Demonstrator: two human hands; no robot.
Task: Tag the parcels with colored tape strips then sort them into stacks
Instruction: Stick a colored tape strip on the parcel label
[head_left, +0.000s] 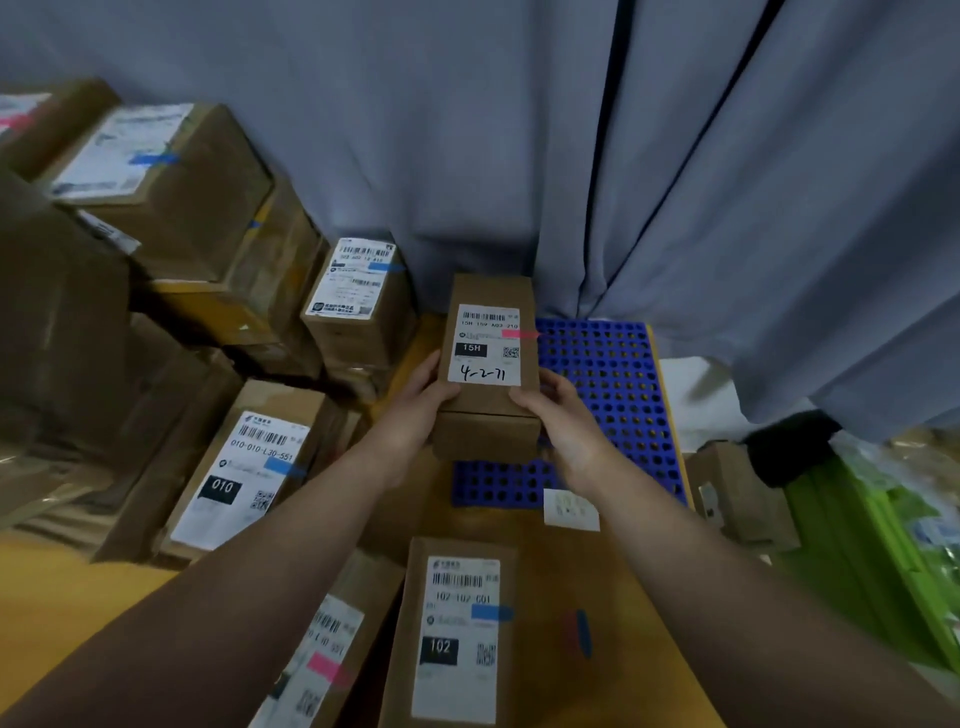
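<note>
With fingers (432, 370) of left hand (415, 415) and right hand (566, 423) curled round its near end, holds small brown parcel (491, 405) out over blue perforated tray (608, 379). Shows printed "15H" and handwritten "4-2-71" on white label (485, 345), with pink tape strip (519, 334) at label's right edge.

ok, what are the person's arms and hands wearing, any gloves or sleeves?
Nothing worn that shows. The left hand and right hand are bare, with no gloves, rings or watch. Both forearms are uncovered down to the frame edge, no sleeves or bands in view.
</note>
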